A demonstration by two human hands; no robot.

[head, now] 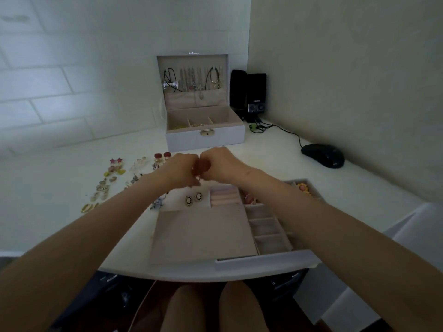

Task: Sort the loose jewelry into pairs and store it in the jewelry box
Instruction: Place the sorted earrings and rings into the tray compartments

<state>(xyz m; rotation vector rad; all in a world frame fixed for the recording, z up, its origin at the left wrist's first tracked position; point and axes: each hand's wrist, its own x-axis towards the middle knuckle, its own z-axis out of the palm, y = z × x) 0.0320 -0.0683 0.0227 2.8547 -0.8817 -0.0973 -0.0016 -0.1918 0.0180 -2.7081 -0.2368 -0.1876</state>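
My left hand (182, 170) and right hand (219, 164) meet above the tray (263, 259), fingers curled, pinching a small reddish piece (201, 167), too blurred to name, likely held up for matching. Left of the tray, gold, pink and yellow jewelry (112, 183) lies paired on the desk (48, 207); behind it the box (206, 140) stands open.

The white jewelry box (205, 137) is shown at upper centre, its lid raised upright and hung with necklaces (191, 80). Loose earrings (112, 178) are laid out at centre left. The divided tray (263, 261) is set at lower centre.
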